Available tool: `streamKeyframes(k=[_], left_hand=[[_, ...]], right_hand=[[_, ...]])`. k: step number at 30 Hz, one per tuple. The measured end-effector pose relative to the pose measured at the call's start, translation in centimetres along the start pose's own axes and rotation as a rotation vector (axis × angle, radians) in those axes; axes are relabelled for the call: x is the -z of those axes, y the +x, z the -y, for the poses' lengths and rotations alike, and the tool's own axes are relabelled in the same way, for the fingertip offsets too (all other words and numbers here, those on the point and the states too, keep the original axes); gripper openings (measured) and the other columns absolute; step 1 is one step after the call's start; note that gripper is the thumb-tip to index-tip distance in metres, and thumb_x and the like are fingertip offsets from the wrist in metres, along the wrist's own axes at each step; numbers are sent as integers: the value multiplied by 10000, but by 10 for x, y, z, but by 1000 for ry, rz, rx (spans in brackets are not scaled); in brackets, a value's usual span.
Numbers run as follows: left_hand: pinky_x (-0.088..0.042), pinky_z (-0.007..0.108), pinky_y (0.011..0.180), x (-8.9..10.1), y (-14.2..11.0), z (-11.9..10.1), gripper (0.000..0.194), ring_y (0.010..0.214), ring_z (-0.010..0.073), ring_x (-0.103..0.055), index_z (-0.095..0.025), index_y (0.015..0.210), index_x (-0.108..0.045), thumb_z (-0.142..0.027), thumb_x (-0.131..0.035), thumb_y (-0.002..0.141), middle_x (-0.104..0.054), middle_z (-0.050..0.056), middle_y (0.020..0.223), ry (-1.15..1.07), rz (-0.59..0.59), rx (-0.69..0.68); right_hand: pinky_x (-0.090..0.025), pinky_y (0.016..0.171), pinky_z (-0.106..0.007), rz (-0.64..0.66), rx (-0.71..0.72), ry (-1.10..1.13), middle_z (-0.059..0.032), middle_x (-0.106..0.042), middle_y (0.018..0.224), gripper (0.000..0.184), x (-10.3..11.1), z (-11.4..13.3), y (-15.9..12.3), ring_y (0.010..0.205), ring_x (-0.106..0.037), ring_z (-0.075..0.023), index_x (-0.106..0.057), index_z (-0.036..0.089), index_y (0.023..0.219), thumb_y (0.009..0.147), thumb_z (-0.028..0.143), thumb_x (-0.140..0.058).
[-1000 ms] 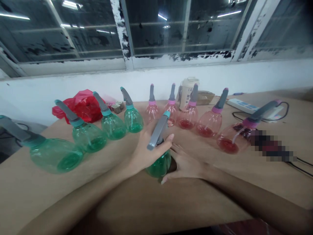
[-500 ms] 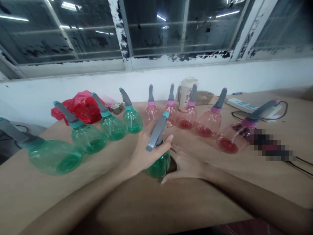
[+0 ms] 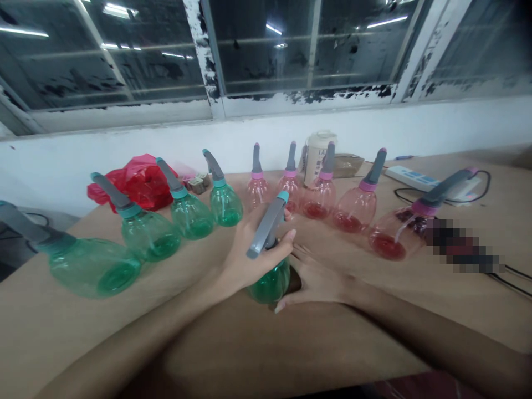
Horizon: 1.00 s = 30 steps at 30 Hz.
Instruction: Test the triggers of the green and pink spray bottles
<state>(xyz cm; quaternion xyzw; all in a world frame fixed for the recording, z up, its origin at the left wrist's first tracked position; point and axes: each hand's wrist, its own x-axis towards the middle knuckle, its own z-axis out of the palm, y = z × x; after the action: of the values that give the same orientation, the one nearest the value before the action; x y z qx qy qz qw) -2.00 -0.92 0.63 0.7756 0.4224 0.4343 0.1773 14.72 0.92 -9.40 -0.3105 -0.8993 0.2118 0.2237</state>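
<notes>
A green spray bottle (image 3: 271,282) with a grey trigger head stands in front of me on the table. My left hand (image 3: 249,249) is wrapped around its upper part, the thumb across the near side and the other fingers partly hidden behind. Beside the bottle's lower right side is my right hand (image 3: 318,277), thumb and fingers spread apart near the base. A dark gap shows between that palm and the bottle; whether its fingertips touch is unclear. Several green spray bottles (image 3: 193,213) stand to the left, and several pink spray bottles (image 3: 353,210) to the right.
A red plastic bag (image 3: 141,185) lies at the back left. Behind the pink bottles are a pale cup (image 3: 318,158) and a brown box (image 3: 348,165). At the right, a white power strip (image 3: 415,178) and black cables (image 3: 513,288) lie on the table (image 3: 233,354); a windowed wall runs behind.
</notes>
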Motion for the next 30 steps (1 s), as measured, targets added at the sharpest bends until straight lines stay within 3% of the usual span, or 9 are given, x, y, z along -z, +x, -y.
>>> streamKeyframes(k=[8, 11, 16, 23, 30], left_hand=[[-425, 247, 499, 4, 1, -4, 98, 487, 101, -489, -209, 755, -511, -262, -592, 775, -535, -42, 620, 13, 41, -8], [-423, 252, 506, 5, 1, -1, 87, 475, 99, -469, -211, 829, -530, -278, -577, 797, -542, -44, 621, -9, 51, -5], [-479, 301, 640, 2, 2, 5, 229, 645, 149, -563, -221, 1010, -555, -312, -572, 801, -630, 20, 843, -11, -5, -9], [-438, 271, 542, -1, -1, 2, 247, 599, 159, -563, -219, 1016, -568, -328, -582, 795, -543, -33, 623, 14, 0, 30], [-489, 299, 605, -1, 0, 4, 275, 632, 157, -586, -211, 1037, -572, -325, -586, 788, -630, 9, 777, 19, -5, 17]], right_hand=[[-237, 1102, -541, -5, 18, 2, -166, -335, 1474, 1169, 0, 0, 1, 1359, -301, -341, -128, 205, 1481, 580, 676, -706], [-231, 1102, -543, 12, 14, 6, -165, -321, 1482, 1163, 0, -1, 1, 1360, -295, -349, -146, 206, 1477, 574, 678, -708], [-213, 1110, -536, 33, -1, -10, -186, -315, 1481, 1196, 1, -2, 0, 1366, -277, -355, -143, 168, 1479, 564, 707, -692], [-211, 1110, -532, 28, 8, 1, -169, -307, 1487, 1189, 0, -3, 0, 1368, -272, -351, -115, 186, 1485, 581, 714, -677], [-220, 1103, -529, 33, 13, 3, -177, -290, 1493, 1185, 1, -4, 0, 1372, -256, -353, -108, 180, 1485, 589, 711, -674]])
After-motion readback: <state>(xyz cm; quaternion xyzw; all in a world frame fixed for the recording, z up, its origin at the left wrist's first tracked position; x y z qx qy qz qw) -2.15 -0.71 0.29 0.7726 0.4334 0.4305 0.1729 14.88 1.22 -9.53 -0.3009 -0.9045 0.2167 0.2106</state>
